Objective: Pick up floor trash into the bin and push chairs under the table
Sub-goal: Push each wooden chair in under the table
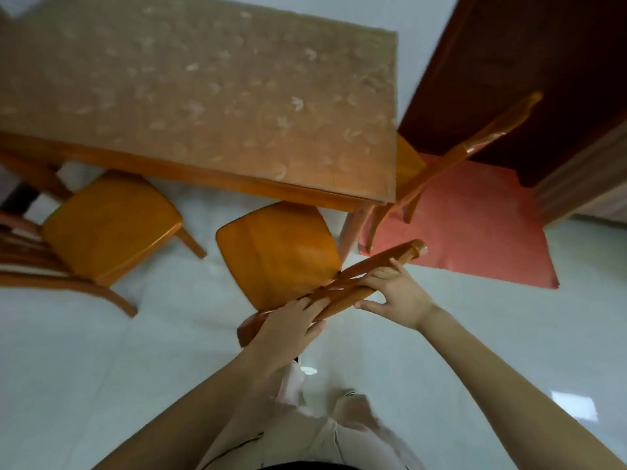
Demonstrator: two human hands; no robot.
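Note:
An orange wooden chair (278, 249) stands in front of me, its seat partly under the near edge of the wooden table (203, 96) with a patterned cover. My left hand (291, 320) grips the left part of the chair's backrest rail. My right hand (393, 290) grips the right part of the same rail, fingers over the top and thumb below. A second chair (108, 228) stands at the left, pulled out from the table. A third chair (468, 150) sits at the table's right end. No floor trash or bin is in view.
A pink mat (475, 225) lies on the pale tiled floor right of the table. A dark wooden door or cabinet (543, 62) rises at the upper right. My legs in light trousers (322, 432) are below.

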